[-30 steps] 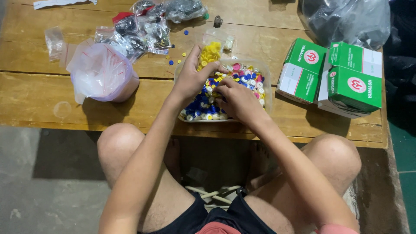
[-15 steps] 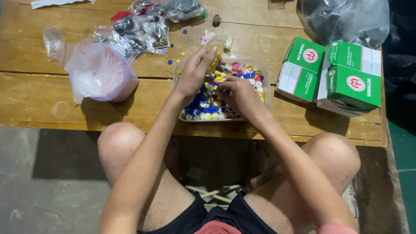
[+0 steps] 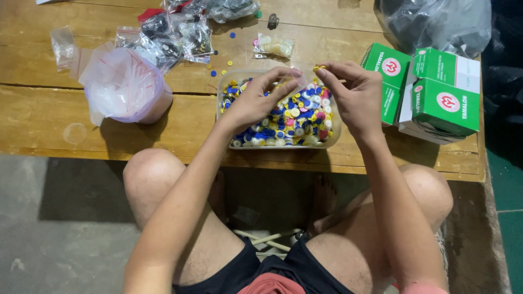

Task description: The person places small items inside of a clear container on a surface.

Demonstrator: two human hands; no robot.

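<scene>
Head camera looks down over my bare knees at the worn, grainy wooden desk [image 3: 65,117]. On it, straight ahead of me, sits the clear rectangular plastic tub [image 3: 333,130], filled with small round plastic caps [image 3: 297,122] in blue, yellow, white and pink, smooth and glossy. My left hand [image 3: 256,98] reaches in from the lower left, wrist bent, palm down over the caps, its fingers [image 3: 280,76] curled and drawn together at the tips above the tub's far edge. My right hand [image 3: 354,95] comes up from the lower right, forearm nearly straight, its fingers pressed together and pinching a small yellow piece [image 3: 318,68] just beside my left fingertips. Left of the tub lies a bulging, crinkled translucent plastic bag [image 3: 122,90] with a pinkish tint. Right of it stand green and white cardboard boxes [image 3: 436,92], square-edged and stacked close. Beyond, small clear zip bags [image 3: 174,35] hold dark parts, and loose blue caps [image 3: 218,62] dot the boards.
</scene>
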